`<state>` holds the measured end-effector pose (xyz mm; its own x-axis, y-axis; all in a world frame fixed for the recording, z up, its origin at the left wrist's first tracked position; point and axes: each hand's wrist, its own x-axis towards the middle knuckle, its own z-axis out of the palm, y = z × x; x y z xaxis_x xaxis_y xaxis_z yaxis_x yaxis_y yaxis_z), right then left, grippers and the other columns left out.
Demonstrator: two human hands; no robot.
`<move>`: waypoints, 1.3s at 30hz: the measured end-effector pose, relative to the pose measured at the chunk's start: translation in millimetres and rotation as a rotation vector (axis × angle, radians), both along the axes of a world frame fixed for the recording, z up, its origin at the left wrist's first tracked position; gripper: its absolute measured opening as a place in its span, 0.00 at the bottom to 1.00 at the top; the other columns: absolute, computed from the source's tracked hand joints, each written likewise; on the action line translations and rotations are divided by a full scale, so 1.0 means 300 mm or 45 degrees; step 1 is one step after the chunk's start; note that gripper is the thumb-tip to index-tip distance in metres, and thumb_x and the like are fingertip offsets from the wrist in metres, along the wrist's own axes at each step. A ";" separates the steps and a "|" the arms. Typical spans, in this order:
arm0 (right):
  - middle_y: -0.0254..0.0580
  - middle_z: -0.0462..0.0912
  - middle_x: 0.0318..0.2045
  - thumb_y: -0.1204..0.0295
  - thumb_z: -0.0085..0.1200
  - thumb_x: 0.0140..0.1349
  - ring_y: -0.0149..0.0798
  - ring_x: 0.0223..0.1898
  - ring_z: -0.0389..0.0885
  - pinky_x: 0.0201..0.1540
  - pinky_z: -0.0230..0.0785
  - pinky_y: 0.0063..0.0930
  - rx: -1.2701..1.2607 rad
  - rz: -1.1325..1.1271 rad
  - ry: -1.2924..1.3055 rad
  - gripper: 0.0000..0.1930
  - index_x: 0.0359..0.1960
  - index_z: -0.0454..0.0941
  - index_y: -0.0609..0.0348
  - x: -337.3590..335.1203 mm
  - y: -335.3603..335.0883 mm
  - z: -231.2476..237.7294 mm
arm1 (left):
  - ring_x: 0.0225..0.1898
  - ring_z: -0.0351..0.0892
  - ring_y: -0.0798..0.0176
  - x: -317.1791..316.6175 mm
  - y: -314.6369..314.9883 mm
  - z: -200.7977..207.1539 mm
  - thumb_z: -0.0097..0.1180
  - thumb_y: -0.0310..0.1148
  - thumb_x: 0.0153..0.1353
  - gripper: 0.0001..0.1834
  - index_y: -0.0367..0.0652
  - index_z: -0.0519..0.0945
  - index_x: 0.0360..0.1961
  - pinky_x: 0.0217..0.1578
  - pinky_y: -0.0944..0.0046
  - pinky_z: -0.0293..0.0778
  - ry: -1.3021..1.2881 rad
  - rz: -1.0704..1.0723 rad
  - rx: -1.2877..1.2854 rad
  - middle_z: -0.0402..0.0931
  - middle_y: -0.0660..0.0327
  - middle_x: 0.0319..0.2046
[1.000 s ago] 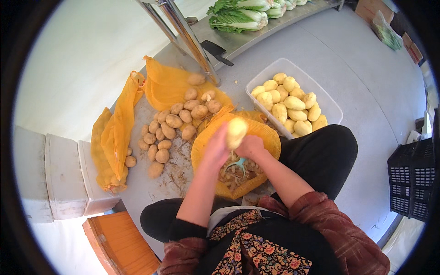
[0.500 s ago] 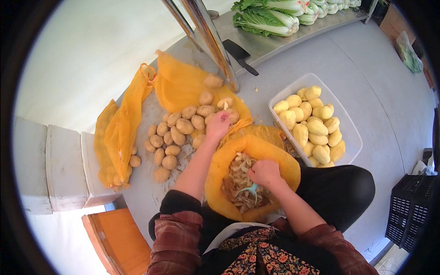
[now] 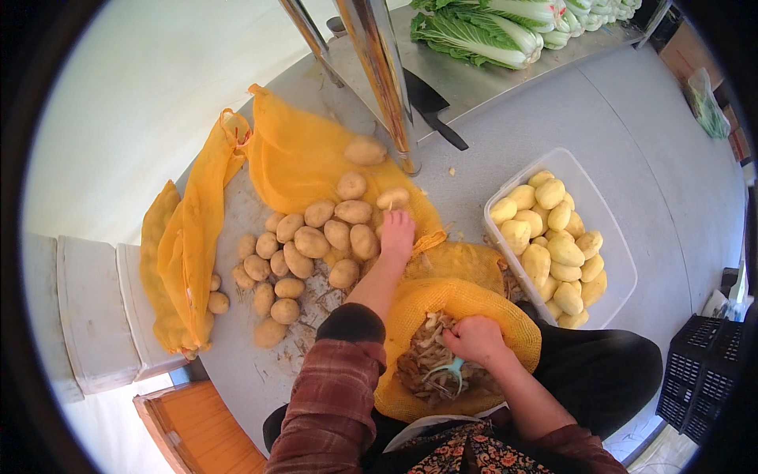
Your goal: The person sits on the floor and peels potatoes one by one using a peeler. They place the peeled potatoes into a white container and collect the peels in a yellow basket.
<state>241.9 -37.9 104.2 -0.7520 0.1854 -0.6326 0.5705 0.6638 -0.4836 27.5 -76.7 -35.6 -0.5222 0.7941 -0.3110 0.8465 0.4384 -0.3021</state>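
Observation:
My left hand reaches to the right end of a heap of unpeeled potatoes. Its fingers curl down over a potato, most of which the hand hides. Just beyond the fingertips lies another unpeeled potato. My right hand is closed around the handle of a turquoise peeler, whose head points down. It is held over the mouth of a yellow mesh sack, rolled open between my legs. Potato peelings fill the inside of the sack.
To the right, a clear plastic tub holds peeled potatoes. Spread yellow netting lies under the heap. A metal table leg stands behind it, near a black cleaver. Chinese cabbages lie on a low metal shelf.
The view has shifted. My left hand has lowered its fingers onto a potato at the heap's right end. My right hand stays over the sack with the peeler.

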 end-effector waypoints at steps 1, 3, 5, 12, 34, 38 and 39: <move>0.48 0.75 0.18 0.59 0.41 0.47 0.49 0.24 0.74 0.30 0.67 0.39 0.019 0.001 0.011 0.17 0.18 0.77 0.58 -0.001 0.000 -0.002 | 0.48 0.57 0.56 0.008 -0.011 0.022 0.52 0.38 0.44 0.21 0.50 0.68 0.43 0.51 0.53 0.48 0.075 0.050 -0.050 0.61 0.60 0.44; 0.48 0.75 0.19 0.59 0.41 0.47 0.49 0.24 0.74 0.30 0.67 0.39 0.037 0.008 0.022 0.17 0.18 0.77 0.58 0.000 -0.002 -0.007 | 0.48 0.57 0.57 0.007 -0.055 0.083 0.53 0.39 0.43 0.21 0.48 0.69 0.41 0.51 0.53 0.47 0.024 0.218 0.142 0.63 0.59 0.42; 0.48 0.75 0.19 0.59 0.41 0.47 0.49 0.25 0.74 0.31 0.67 0.38 0.047 0.007 0.055 0.17 0.18 0.77 0.58 0.003 -0.005 -0.012 | 0.47 0.59 0.57 -0.008 -0.115 0.162 0.55 0.41 0.40 0.24 0.47 0.68 0.42 0.51 0.53 0.48 -0.121 0.475 0.359 0.64 0.58 0.40; 0.49 0.74 0.17 0.53 0.39 0.50 0.50 0.23 0.73 0.28 0.66 0.37 -0.008 -0.170 0.275 0.23 0.15 0.75 0.60 0.002 -0.004 0.018 | 0.33 0.70 0.61 0.005 -0.325 0.457 0.48 0.54 0.48 0.26 0.45 0.68 0.41 0.26 0.64 0.69 -1.635 1.773 1.629 0.71 0.58 0.34; 0.42 0.72 0.12 0.57 0.46 0.49 0.44 0.18 0.71 0.20 0.62 0.34 0.350 -0.212 1.286 0.21 0.07 0.71 0.59 0.102 -0.091 0.174 | 0.37 0.72 0.61 0.688 -0.526 0.619 0.36 0.49 0.57 0.24 0.41 0.64 0.46 0.31 0.57 0.72 -2.631 1.727 1.615 0.70 0.58 0.38; 0.41 0.73 0.14 0.58 0.46 0.48 0.43 0.20 0.72 0.21 0.63 0.33 0.348 -0.126 1.367 0.19 0.08 0.72 0.58 0.119 -0.137 0.185 | 0.36 0.73 0.64 0.716 -0.491 0.622 0.37 0.51 0.56 0.25 0.41 0.65 0.44 0.32 0.60 0.73 -2.451 1.726 1.722 0.70 0.58 0.37; 0.40 0.73 0.14 0.59 0.46 0.48 0.42 0.20 0.72 0.22 0.63 0.33 0.375 -0.094 1.417 0.19 0.08 0.72 0.58 0.119 -0.142 0.184 | 0.36 0.73 0.64 0.717 -0.490 0.624 0.38 0.50 0.56 0.24 0.41 0.65 0.44 0.32 0.61 0.73 -2.480 1.708 1.724 0.71 0.58 0.37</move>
